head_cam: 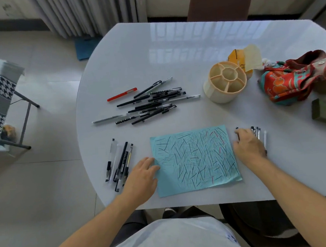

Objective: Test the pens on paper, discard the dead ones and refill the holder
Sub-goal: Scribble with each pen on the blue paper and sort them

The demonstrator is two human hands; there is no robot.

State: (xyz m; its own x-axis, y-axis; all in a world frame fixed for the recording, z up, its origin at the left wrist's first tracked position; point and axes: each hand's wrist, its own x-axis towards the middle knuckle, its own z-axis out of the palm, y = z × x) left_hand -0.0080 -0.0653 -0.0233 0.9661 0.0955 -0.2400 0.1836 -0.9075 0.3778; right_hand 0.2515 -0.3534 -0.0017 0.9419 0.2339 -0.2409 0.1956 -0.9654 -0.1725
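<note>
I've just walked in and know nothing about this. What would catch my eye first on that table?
Probably the blue sheet of paper at the near edge, covered in dark and red test strokes, with the left hand resting on its left edge. Beyond it lies a loose heap of pens, one red pen standing out. To the right sits the empty cream pen holder, beside a bright red patterned cloth.

scribbled blue paper (195, 160), pen pile (148, 103), empty holder (224, 81)
</note>
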